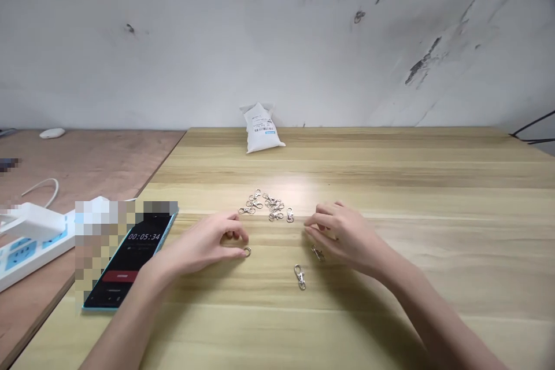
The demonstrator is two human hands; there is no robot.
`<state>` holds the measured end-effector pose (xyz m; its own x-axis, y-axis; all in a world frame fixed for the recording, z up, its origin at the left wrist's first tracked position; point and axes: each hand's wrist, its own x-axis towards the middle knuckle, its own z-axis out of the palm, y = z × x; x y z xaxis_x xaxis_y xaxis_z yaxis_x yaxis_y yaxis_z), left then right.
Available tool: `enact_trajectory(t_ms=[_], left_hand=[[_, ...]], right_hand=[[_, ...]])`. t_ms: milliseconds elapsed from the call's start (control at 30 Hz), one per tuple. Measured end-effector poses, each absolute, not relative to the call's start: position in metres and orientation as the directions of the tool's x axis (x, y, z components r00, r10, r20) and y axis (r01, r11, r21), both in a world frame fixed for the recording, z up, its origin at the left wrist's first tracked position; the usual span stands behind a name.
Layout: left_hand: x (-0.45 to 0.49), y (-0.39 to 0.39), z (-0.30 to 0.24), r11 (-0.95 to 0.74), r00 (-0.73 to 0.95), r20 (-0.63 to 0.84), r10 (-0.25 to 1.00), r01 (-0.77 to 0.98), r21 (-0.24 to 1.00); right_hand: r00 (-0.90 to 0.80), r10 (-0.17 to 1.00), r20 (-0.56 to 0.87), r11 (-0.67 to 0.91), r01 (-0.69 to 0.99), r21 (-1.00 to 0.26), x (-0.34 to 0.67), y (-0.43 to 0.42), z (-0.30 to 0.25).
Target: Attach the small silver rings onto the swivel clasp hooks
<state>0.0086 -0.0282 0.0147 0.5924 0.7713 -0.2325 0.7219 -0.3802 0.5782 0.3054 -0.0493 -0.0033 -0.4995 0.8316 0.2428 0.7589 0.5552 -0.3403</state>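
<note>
Several silver swivel snap hooks [273, 204] lie in a loose cluster on the table, beyond and between my hands. My left hand [219, 240] rests left of centre, its fingers curled and apart from the thumb. At that thumb's tip is a small metal ring [247, 251]; whether more is attached under the thumb is hidden. To the right, my right hand [342, 231] hovers low with thumb and forefinger slightly apart, nothing visible between them. Below its thumb lies one snap hook [318, 253], partly covered. Another snap hook [300, 277] lies nearer to me.
A white printed packet [262, 130] stands at the back by the wall. On the left, a phone [130, 266] showing a running timer lies partly behind my left forearm. A white power strip [39, 251] with a plug and cable sits on the adjoining brown table [108, 156].
</note>
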Motion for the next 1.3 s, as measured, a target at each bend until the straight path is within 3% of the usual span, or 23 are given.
enact_trajectory(t_ms=[100, 167, 267, 333, 633, 833, 1000, 1300], left_hand=[[0.016, -0.031, 0.012, -0.386, 0.609, -0.208, 0.765, 0.693, 0.609], [0.021, -0.032, 0.01, -0.394, 0.621, -0.192, 0.76, 0.676, 0.623], [0.027, -0.033, 0.008, -0.412, 0.638, -0.169, 0.752, 0.653, 0.636], [0.028, -0.033, 0.006, -0.416, 0.64, -0.155, 0.752, 0.644, 0.642], [0.038, -0.042, 0.008, -0.467, 0.644, -0.14, 0.752, 0.671, 0.577], [0.055, -0.049, -0.003, -0.567, 0.683, -0.033, 0.73, 0.631, 0.53], [0.053, -0.045, -0.014, -0.601, 0.687, 0.016, 0.726, 0.623, 0.501], [0.05, -0.04, -0.014, -0.566, 0.664, 0.119, 0.738, 0.513, 0.645]], right_hand=[[-0.554, 0.832, 0.031, 0.506, 0.734, -0.452, 0.304, -0.062, 0.009], [-0.571, 0.82, -0.038, 0.509, 0.759, -0.406, 0.295, -0.071, 0.009], [-0.52, 0.854, -0.006, 0.5, 0.825, -0.264, 0.282, -0.083, -0.001], [-0.506, 0.862, 0.028, 0.498, 0.836, -0.232, 0.277, -0.087, -0.011], [-0.496, 0.864, 0.084, 0.499, 0.826, -0.261, 0.271, -0.085, -0.023], [-0.499, 0.866, 0.041, 0.487, 0.821, -0.299, 0.272, -0.083, -0.016], [-0.489, 0.872, 0.018, 0.479, 0.845, -0.237, 0.268, -0.081, -0.021], [-0.529, 0.823, 0.209, 0.558, 0.821, -0.118, 0.262, -0.081, -0.032]])
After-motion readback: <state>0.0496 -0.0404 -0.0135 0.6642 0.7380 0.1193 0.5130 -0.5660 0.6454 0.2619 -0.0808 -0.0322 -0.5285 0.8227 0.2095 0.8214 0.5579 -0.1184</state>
